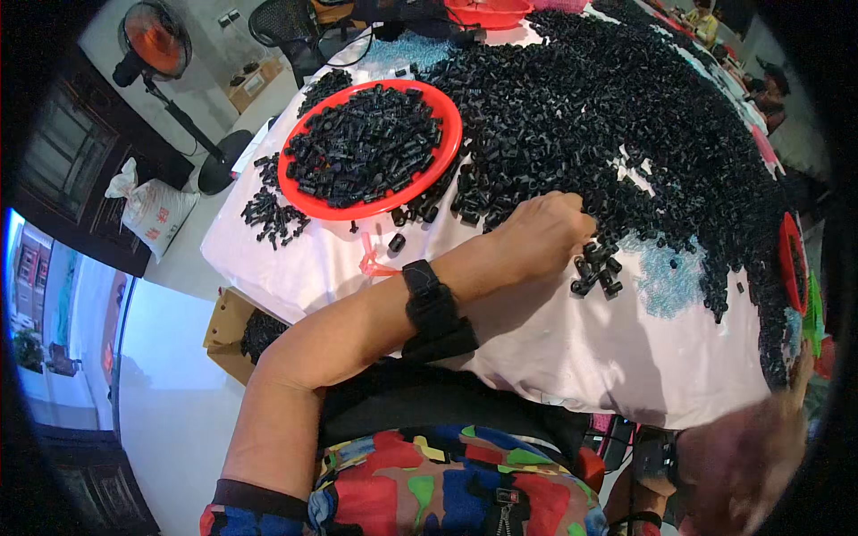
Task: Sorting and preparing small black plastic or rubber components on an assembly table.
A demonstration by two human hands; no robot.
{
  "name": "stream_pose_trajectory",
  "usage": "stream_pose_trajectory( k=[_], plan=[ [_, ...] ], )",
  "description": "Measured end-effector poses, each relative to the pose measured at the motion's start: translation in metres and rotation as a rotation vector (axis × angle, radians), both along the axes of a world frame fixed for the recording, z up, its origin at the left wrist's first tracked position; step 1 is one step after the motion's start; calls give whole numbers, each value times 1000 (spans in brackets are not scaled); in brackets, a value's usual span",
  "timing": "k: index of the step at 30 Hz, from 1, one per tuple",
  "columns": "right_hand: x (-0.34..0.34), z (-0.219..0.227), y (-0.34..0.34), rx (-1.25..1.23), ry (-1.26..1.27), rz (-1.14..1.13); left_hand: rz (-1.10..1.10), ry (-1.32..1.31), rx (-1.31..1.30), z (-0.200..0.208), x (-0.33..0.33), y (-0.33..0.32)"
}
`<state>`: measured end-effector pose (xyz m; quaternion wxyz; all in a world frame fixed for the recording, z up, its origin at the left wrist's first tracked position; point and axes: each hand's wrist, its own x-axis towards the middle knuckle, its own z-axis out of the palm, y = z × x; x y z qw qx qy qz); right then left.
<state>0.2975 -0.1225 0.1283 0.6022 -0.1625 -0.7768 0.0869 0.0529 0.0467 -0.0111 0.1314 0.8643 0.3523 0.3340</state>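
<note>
My left hand (547,234) reaches across the near edge of a wide heap of small black plastic parts (572,116). Its fingers are curled downward and closed; whatever they hold is hidden behind the knuckles. Just beside the fingertips lies a small cluster of black cylindrical parts (597,271) on the pale cloth (527,330). A black strap (429,299) wraps my left wrist. At the lower right, another black strap (655,456) sits beside a large skin-toned shape (742,464), smeared by motion; it may be my right hand, but no fingers can be made out.
A red basin (447,165) full of black parts stands left of the heap. Clear bluish beads (670,277) lie right of my hand. Pink ribbon (375,263) rests near my forearm. A cardboard box (228,335) is below the table's left edge; a fan (156,45) stands beyond.
</note>
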Motion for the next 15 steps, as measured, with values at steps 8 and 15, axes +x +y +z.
stream_pose_trajectory(
  k=[8,15],
  plan=[
    [-45,-35,108,-659,-468,-218,-46,-61,-51,-1,-22,-1],
    [-38,-76,155,-885,-790,-216,5,-125,-34,7,-23,-7]
  ],
)
